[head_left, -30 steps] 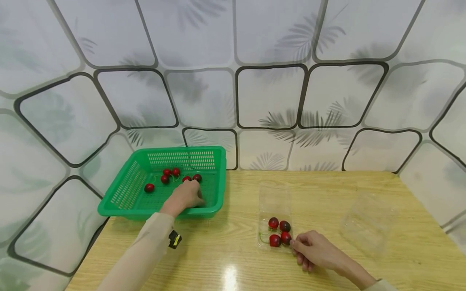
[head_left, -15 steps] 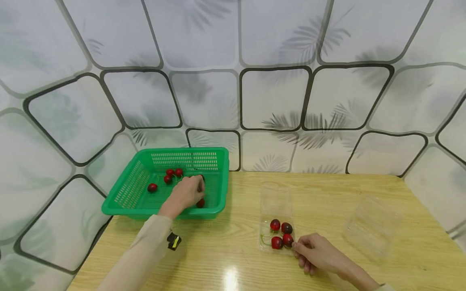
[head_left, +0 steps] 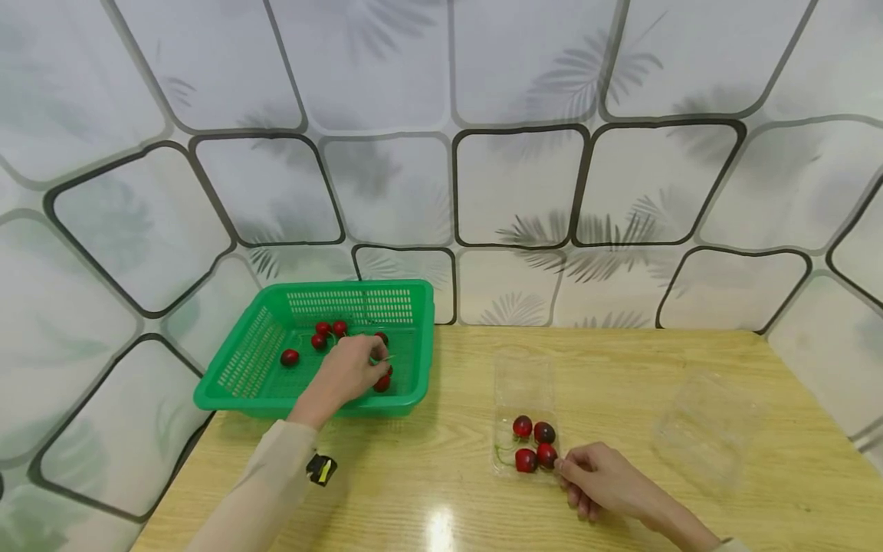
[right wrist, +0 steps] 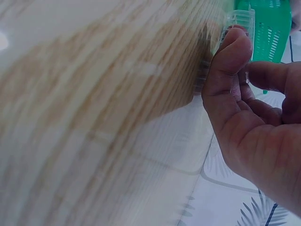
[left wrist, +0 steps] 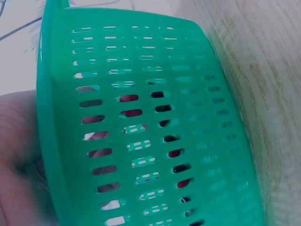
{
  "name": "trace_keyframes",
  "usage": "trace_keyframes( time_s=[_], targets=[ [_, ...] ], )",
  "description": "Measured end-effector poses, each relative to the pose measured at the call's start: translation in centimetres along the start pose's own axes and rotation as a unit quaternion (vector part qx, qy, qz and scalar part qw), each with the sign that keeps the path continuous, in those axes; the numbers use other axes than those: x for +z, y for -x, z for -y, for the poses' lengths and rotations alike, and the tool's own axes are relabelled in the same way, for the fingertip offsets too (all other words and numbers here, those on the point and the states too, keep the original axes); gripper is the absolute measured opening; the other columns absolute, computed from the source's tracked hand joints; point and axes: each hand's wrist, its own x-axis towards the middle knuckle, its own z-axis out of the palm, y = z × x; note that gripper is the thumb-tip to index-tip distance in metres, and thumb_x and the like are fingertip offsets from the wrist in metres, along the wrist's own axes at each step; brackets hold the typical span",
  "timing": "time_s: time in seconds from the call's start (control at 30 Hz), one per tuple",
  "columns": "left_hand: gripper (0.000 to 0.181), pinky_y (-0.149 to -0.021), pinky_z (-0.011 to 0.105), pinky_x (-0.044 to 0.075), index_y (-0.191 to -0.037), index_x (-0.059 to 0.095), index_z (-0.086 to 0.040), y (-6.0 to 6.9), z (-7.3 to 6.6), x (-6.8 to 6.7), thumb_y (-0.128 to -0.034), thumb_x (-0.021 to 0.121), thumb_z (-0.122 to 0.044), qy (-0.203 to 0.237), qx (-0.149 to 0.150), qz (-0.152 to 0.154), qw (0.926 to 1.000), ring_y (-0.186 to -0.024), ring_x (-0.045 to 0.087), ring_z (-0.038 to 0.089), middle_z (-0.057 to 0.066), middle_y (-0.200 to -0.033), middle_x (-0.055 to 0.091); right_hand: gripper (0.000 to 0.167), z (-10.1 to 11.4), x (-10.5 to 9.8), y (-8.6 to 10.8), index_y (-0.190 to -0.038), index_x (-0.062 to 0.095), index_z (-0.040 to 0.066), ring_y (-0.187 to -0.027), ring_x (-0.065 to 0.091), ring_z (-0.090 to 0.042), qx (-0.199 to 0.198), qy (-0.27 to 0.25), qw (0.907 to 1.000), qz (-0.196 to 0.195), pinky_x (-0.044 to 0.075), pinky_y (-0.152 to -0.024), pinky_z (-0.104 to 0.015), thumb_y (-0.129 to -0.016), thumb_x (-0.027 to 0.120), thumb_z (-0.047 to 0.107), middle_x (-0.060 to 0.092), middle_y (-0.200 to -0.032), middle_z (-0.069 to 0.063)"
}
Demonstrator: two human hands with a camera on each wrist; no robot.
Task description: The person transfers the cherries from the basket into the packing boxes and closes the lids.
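Note:
My left hand (head_left: 348, 368) reaches over the near side of a green plastic basket (head_left: 241, 337), fingers bent down and thumb close to the fingertips. It appears to pinch a cherry (head_left: 382, 383) at the basket's near right; a thin stem shows by the fingertips, which are partly hidden. In the left wrist view the basket's slotted wall (left wrist: 141, 117) covers most of this. With thumb and fingers my right hand (head_left: 596, 479) grips the right edge of a clear plastic clamshell box (head_left: 523, 383), its lid laid back. Several dark red cherries (head_left: 526, 460) lie in the box's near half.
Several more cherries (head_left: 320, 335) are in the basket's back left, and one (head_left: 290, 357) lies apart. A second clear plastic box (head_left: 707, 429) stands at the right on the wooden table (head_left: 441, 491). A patterned wall covering (head_left: 510, 184) rises behind.
My left hand has lifted slightly and drawn back within the basket, bringing cherries below its fingers into sight. The right hand keeps its hold on the box edge.

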Motion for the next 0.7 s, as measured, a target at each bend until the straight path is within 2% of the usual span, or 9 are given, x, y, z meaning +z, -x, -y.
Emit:
trace_keyframes(
  time_s=[0.23, 0.43, 0.53, 0.7],
  targets=[
    [0.004, -0.066, 0.036, 0.054, -0.094, 0.070, -0.012, 0.35, 0.22, -0.10, -0.0920, 0.070, -0.015, -0.011, 0.001, 0.007, 0.9999, -0.080, 0.064, 0.019, 0.005, -0.094, 0.070, 0.035, -0.09, -0.04, -0.04, -0.091, 0.066, 0.001, -0.058, 0.061, -0.010, -0.004, -0.002, 1.0000, 0.001, 0.052, -0.051, -0.021, -0.108, 0.052, 0.029, 0.065, -0.071, -0.002],
    [0.007, -0.075, 0.041, 0.057, -0.095, 0.073, -0.007, 0.48, 0.53, -0.20, -0.0905, 0.068, -0.006, -0.007, 0.020, 0.008, 0.9997, -0.088, 0.067, 0.025, 0.009, -0.095, 0.071, 0.034, -0.10, -0.05, -0.05, -0.091, 0.066, 0.001, -0.058, 0.061, -0.010, -0.006, -0.002, 1.0000, 0.001, 0.052, -0.050, -0.022, -0.107, 0.053, 0.028, 0.065, -0.071, -0.003],
    [0.009, -0.076, 0.041, 0.059, -0.096, 0.076, -0.005, 0.56, 0.68, -0.30, -0.0908, 0.069, -0.004, -0.009, 0.024, 0.009, 0.9996, -0.086, 0.070, 0.024, 0.009, -0.093, 0.074, 0.034, -0.10, -0.04, -0.10, -0.091, 0.066, 0.001, -0.058, 0.061, -0.010, -0.005, -0.002, 1.0000, 0.000, 0.052, -0.051, -0.022, -0.107, 0.052, 0.028, 0.065, -0.070, -0.002],
    [0.007, -0.071, 0.036, 0.061, -0.095, 0.080, -0.008, 0.73, 0.77, -0.36, -0.0929, 0.073, -0.011, -0.008, 0.017, 0.021, 0.9996, -0.080, 0.073, 0.020, 0.006, -0.090, 0.078, 0.035, -0.10, 0.03, -0.01, -0.090, 0.065, 0.001, -0.058, 0.061, -0.010, -0.003, 0.000, 1.0000, 0.000, 0.052, -0.051, -0.021, -0.108, 0.052, 0.028, 0.065, -0.070, -0.002]
  ],
)
